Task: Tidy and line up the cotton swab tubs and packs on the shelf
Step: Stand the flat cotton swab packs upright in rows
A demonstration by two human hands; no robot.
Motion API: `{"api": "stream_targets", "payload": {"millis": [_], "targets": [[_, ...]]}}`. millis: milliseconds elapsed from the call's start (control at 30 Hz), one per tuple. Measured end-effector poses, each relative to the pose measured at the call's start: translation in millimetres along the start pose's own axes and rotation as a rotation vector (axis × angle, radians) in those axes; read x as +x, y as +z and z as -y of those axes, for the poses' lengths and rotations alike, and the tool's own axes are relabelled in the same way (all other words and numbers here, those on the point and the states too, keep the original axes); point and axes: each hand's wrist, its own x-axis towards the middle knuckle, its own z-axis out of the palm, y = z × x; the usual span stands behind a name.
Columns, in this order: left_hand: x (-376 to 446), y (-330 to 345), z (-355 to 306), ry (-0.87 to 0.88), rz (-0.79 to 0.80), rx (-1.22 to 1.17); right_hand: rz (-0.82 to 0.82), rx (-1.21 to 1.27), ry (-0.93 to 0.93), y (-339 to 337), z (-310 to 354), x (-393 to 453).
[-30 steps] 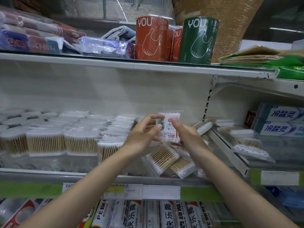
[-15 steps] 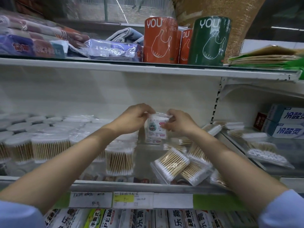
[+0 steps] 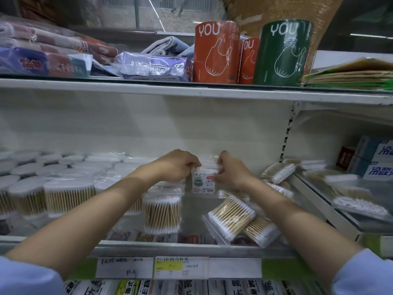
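- A small labelled swab pack point(image 3: 203, 181) stands upright deep on the shelf point(image 3: 191, 249), between the two hands.
- Left hand point(image 3: 177, 166) pinches its top left corner; right hand point(image 3: 230, 170) pinches its top right.
- To the left, tubs point(image 3: 68, 198) sit in neat rows, apparently done.
- To the right, loose packs point(image 3: 231, 218) lie tilted in a heap, seemingly left to straighten.

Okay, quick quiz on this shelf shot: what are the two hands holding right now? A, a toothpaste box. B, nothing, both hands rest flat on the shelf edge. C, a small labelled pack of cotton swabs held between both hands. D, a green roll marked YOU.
C: the left hand and right hand both pinch the top of the small labelled swab pack, held upright above the shelf.
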Motion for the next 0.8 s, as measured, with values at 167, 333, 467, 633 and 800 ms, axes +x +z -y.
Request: {"api": "stream_targets", "payload": {"millis": [167,333,467,633,800], "targets": [[-4,0,-5,0.012,-0.020,-0.007,0.112,-0.185,-0.052,-38,0,-12],[-9,0,-9,0.019,-0.056,-0.043,0.316,-0.346,-0.051,-54,-12,-36],[-13,0,-17,0.027,-0.076,-0.081,0.288,-0.399,-0.078,-38,-25,-41],[-21,3,-37,0.055,-0.211,-0.165,0.133,-0.412,-0.110,-28,-30,-41],[-30,16,-58,0.105,-0.454,-0.474,-0.092,-0.196,-0.092,-46,-28,-48]]}}
